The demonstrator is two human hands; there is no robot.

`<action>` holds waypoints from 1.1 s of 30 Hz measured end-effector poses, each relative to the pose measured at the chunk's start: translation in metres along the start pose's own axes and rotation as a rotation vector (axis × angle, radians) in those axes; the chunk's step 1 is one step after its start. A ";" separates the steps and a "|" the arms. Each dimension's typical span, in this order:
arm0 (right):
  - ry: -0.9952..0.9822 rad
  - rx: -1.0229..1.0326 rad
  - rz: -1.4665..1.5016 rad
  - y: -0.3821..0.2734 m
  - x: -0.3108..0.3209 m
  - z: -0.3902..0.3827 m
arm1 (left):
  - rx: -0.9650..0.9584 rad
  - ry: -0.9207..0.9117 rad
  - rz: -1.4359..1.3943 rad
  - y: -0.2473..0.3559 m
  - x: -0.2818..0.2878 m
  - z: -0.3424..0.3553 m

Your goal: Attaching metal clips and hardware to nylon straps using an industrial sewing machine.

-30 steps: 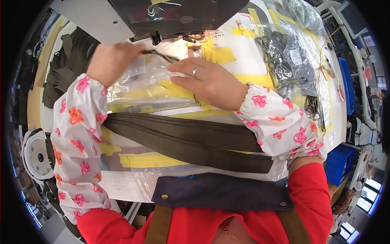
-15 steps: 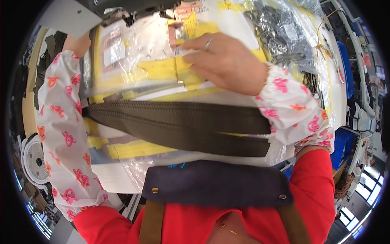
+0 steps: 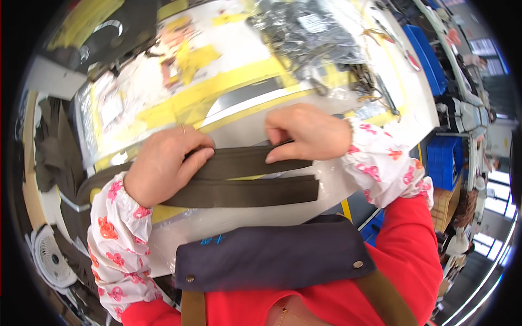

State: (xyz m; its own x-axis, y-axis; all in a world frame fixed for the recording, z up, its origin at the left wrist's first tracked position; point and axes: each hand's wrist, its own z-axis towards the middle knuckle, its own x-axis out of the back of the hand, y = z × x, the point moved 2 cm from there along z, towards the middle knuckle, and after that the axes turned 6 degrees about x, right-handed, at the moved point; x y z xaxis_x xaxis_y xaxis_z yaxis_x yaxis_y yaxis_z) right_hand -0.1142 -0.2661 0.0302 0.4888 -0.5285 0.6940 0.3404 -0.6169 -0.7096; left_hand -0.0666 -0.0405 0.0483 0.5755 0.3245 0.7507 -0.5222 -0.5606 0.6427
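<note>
Long dark olive fabric strips (image 3: 250, 190) lie along the near side of the work table. My left hand (image 3: 163, 163) grips the upper strip with curled fingers and thumb, near its middle. My right hand (image 3: 302, 136) has its thumb and bent index finger closed on that same strip near its right end. Beyond my hands are a template sheet (image 3: 130, 87) with yellow tape and a clear bag (image 3: 288, 38) of dark pieces. The dark sewing machine head (image 3: 95, 38) stands at the upper left.
A pile of olive strips (image 3: 51, 146) sits at the left, above a white fan (image 3: 51, 255). Blue bins (image 3: 443, 163), a red-handled tool (image 3: 412, 60) and other workstations are at the right.
Both hands have come down from the machine area onto the olive strips and taken hold of the upper one. The view has also shifted, with the machine now farther up-left.
</note>
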 end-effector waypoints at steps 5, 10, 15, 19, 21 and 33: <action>0.269 0.112 0.008 -0.001 0.010 -0.020 | 0.091 -0.237 -0.156 0.005 0.000 0.016; 0.576 -0.017 -0.633 0.038 0.052 -0.064 | 0.060 0.005 -0.032 0.008 0.007 0.020; 0.600 0.044 -0.520 0.057 0.044 -0.043 | 0.077 0.012 -0.133 0.016 -0.004 0.035; 0.632 -0.004 -0.500 0.071 0.041 -0.030 | -0.073 0.126 -0.010 0.021 -0.023 0.046; 0.640 -0.057 -0.449 0.071 0.042 -0.027 | -0.055 0.170 -0.002 0.026 -0.029 0.047; 0.614 -0.239 -0.508 0.061 0.056 -0.046 | -0.046 0.345 -0.170 0.033 -0.021 0.058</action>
State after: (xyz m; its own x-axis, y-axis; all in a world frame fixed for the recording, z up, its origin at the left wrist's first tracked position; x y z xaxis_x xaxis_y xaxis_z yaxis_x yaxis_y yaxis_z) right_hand -0.1032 -0.3606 0.0311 -0.2265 -0.3336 0.9151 0.1875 -0.9369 -0.2951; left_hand -0.0596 -0.1095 0.0445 0.4149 0.6512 0.6354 -0.4701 -0.4445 0.7625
